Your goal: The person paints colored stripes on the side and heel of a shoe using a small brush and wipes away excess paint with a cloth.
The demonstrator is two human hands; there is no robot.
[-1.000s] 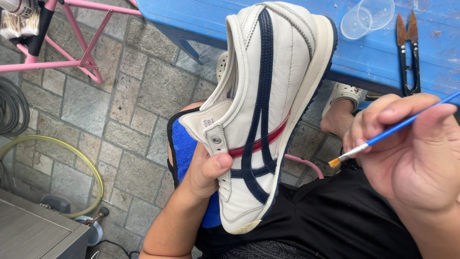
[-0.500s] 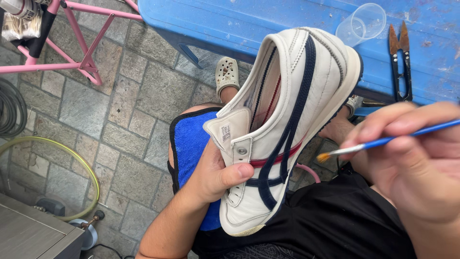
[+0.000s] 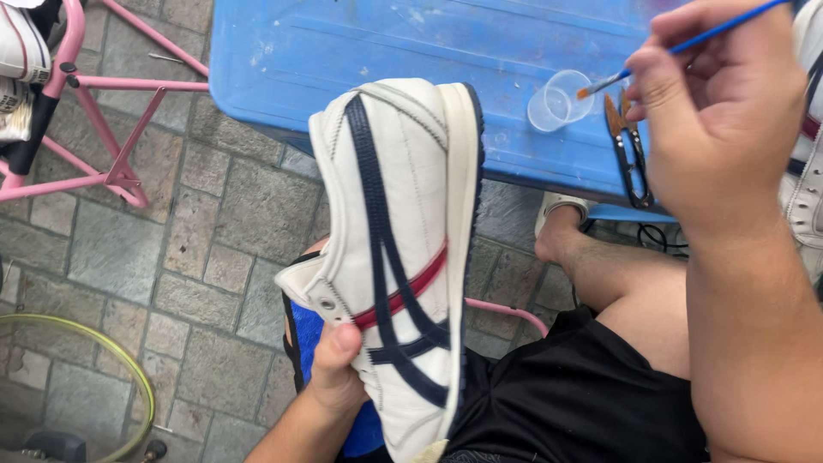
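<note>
My left hand grips a white leather sneaker with dark blue stripes and a red band, held on its side over my lap, toe toward the table. The thumb presses beside its eyelets. My right hand is raised over the blue table and holds a thin blue-handled paintbrush. The brush tip sits at the rim of a small clear plastic cup. Black small scissors lie on the table just below that hand.
A pink metal frame stands on the stone-paved floor at the left, with another white shoe on it. A yellow-green hose curls at the lower left. Part of another white shoe shows at the right edge. Black shorts cover my lap.
My right hand has lifted the paintbrush away from the sneaker and up to the clear cup on the table. My left hand has turned the sneaker more upright.
</note>
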